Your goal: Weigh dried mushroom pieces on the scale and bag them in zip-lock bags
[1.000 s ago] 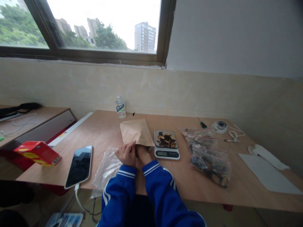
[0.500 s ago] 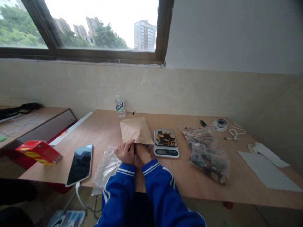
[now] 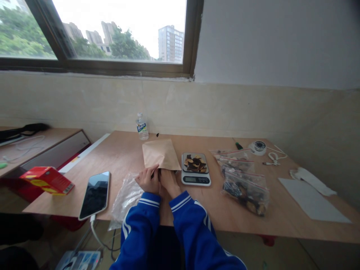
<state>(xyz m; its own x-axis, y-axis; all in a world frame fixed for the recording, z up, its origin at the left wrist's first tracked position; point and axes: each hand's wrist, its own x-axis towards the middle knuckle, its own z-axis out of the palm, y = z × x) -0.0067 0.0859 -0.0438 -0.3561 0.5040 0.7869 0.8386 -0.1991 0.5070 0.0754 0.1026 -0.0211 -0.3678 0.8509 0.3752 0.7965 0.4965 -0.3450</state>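
Note:
A brown paper bag [image 3: 161, 153] lies on the table in front of me, its mouth towards me. My left hand [image 3: 148, 180] is closed on the near edge of that mouth. Inside the opening is my right hand [image 3: 169, 181]; the bag hides its fingertips, so I cannot see what they touch. Just right of the bag stands a white digital kitchen scale [image 3: 196, 180] with dark-edged dried slices [image 3: 194, 163] on its plate. An emptied-looking clear plastic bag [image 3: 125, 198] lies by my left forearm.
Zip bags of dried pieces [image 3: 247, 193] lie right of the scale, with a white camera [image 3: 258, 147], screwdriver [image 3: 238, 145], white sheet [image 3: 312, 200] and cloth beyond. Left are a phone [image 3: 95, 195] on a cable and a red box [image 3: 47, 180]. A water bottle [image 3: 142, 127] stands behind the bag.
My right hand has drawn back slightly towards me, showing more of its back at the paper bag's mouth. My left hand keeps its hold. The view has shifted slightly right.

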